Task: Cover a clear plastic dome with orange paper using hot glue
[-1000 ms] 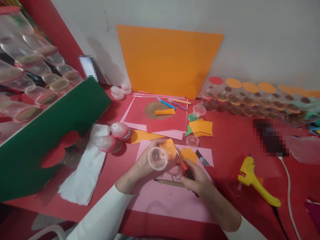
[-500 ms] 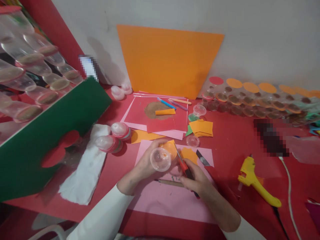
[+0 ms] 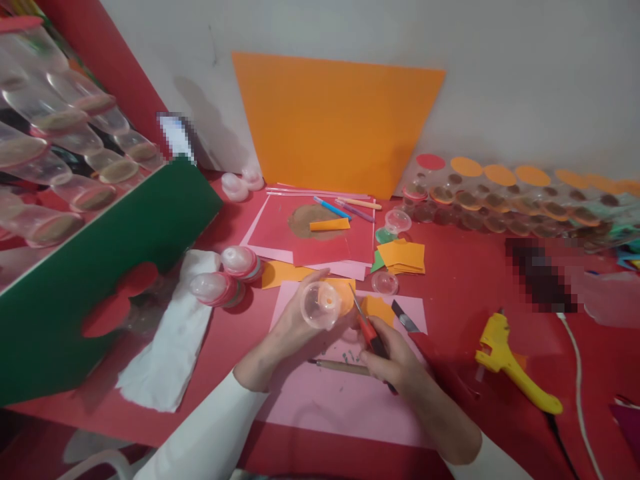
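My left hand [image 3: 285, 330] is closed round a small clear plastic cup [image 3: 319, 304] with an orange paper piece [image 3: 344, 293] held against its far side. My right hand [image 3: 393, 357] grips red-handled scissors [image 3: 367, 327], whose blades point up at the orange paper's edge. Both hands hover over a pink sheet [image 3: 345, 393] on the red table. A thin brush or pencil [image 3: 337, 365] lies on the pink sheet under my hands. A cut orange scrap [image 3: 377, 308] and a craft knife blade [image 3: 404, 317] lie just right of the scissors.
A yellow glue gun [image 3: 510, 363] with its cord lies at the right. Rows of clear cups with paper discs [image 3: 500, 193] line the back right. A large orange sheet [image 3: 335, 120] leans on the wall. A green board [image 3: 100, 267], white cloth [image 3: 170, 340] and two capped cups [image 3: 227, 277] sit left.
My left hand has raised and turned the clear cup slightly, away from me. The scissors have stayed at the orange paper's edge, and my right hand has barely moved.
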